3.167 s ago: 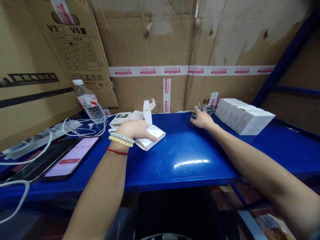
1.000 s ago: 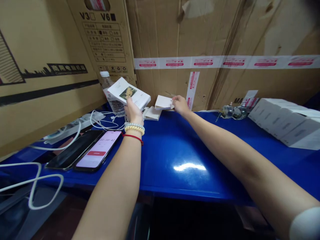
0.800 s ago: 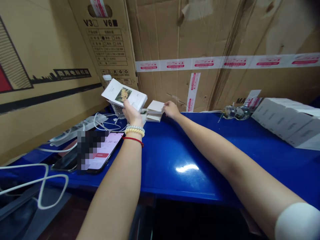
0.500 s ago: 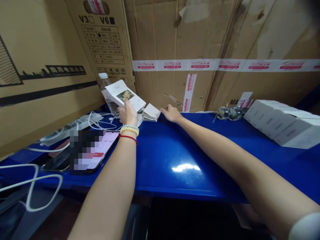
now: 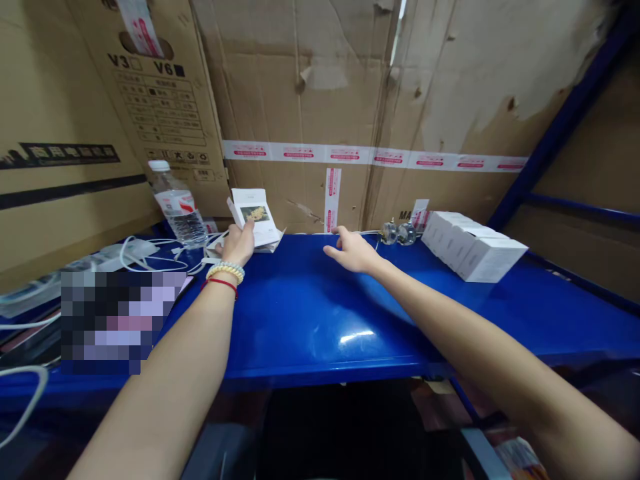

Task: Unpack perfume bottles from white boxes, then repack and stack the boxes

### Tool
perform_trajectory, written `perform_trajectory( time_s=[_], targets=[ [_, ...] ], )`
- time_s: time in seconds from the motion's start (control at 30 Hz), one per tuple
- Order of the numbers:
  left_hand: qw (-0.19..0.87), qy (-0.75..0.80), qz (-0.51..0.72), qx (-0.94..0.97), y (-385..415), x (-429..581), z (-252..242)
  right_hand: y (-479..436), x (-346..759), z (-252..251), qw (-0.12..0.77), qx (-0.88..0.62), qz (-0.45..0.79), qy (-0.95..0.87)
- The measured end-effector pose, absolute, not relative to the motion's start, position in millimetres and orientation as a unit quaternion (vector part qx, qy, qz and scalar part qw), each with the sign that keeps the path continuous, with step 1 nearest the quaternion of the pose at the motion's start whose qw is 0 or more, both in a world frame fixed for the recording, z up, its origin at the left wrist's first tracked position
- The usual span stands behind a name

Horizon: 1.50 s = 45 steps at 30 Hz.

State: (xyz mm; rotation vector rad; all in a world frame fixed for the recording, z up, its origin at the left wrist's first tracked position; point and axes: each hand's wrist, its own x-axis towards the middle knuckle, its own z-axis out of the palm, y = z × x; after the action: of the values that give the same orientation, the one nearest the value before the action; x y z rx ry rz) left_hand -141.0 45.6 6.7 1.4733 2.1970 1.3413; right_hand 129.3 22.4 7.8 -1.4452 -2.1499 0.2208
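My left hand (image 5: 239,244) grips a small white carton (image 5: 267,232) with a yellow-flower picture on its face and an end flap raised. The carton is low at the table's back left, tilted, above or against another pale card piece (image 5: 274,247) that it partly covers. Whether they touch, I cannot tell. To the right, my right hand (image 5: 353,251) hovers over the blue table (image 5: 300,307), thumb and forefinger apart, with nothing in it. A plastic water bottle (image 5: 181,212) stands just behind and left of my left hand.
White cables (image 5: 150,260) and a power strip (image 5: 110,259) lie at the left, near a partly blurred phone (image 5: 170,293). Two clear glass-like balls (image 5: 397,232) sit at the back, beside a row of white boxes (image 5: 470,247). Large cardboard boxes (image 5: 280,87) wall the back.
The view has swung right. My left hand has lowered the flower carton onto or over the pale card piece, and my right hand has drawn away from that piece to the right.
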Motion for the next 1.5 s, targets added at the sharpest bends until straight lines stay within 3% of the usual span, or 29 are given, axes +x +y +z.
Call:
perform_trajectory(
  time_s=[0.13,0.37,0.6,0.67,0.77,0.87,0.97,1.07,1.17,1.27,1.4,1.5],
  targets=[
    [0.050,0.691,0.480,0.538,41,-118,10,21,153,2,0.389,-0.547,0.165,-0.723],
    [0.383,0.417,0.541,0.622,30,-45,-3,19,162,-5,0.445,-0.437,0.399,-0.673],
    [0.548,0.393,0.531,0.513,5,-14,3,13,157,2,0.478,-0.417,0.526,-0.567],
    [0.565,0.400,0.552,0.464,3,-17,10,11,159,4,0.496,-0.428,0.457,-0.602],
    [0.560,0.430,0.568,0.423,3,-23,17,5,162,3,0.505,-0.381,0.188,-0.751],
    [0.570,0.439,0.545,0.429,1,-25,20,0,158,0,0.429,-0.284,-0.056,-0.856],
    [0.581,0.436,0.526,0.442,-3,-21,20,-2,149,-4,0.366,-0.278,-0.145,-0.876],
    [0.573,0.436,0.537,0.440,-8,-16,21,-3,141,-8,0.374,-0.282,-0.155,-0.870],
    [0.550,0.417,0.583,0.428,-11,-12,23,-4,137,-11,0.464,-0.287,-0.087,-0.834],
    [0.533,0.355,0.647,0.413,-12,-7,22,-3,132,-11,0.573,-0.346,0.099,-0.736],
    [0.530,0.296,0.685,0.403,-12,-1,20,1,127,-10,0.588,-0.325,0.375,-0.638],
    [0.533,0.282,0.691,0.398,-12,-1,20,3,126,-8,0.591,-0.291,0.438,-0.612]
  ],
)
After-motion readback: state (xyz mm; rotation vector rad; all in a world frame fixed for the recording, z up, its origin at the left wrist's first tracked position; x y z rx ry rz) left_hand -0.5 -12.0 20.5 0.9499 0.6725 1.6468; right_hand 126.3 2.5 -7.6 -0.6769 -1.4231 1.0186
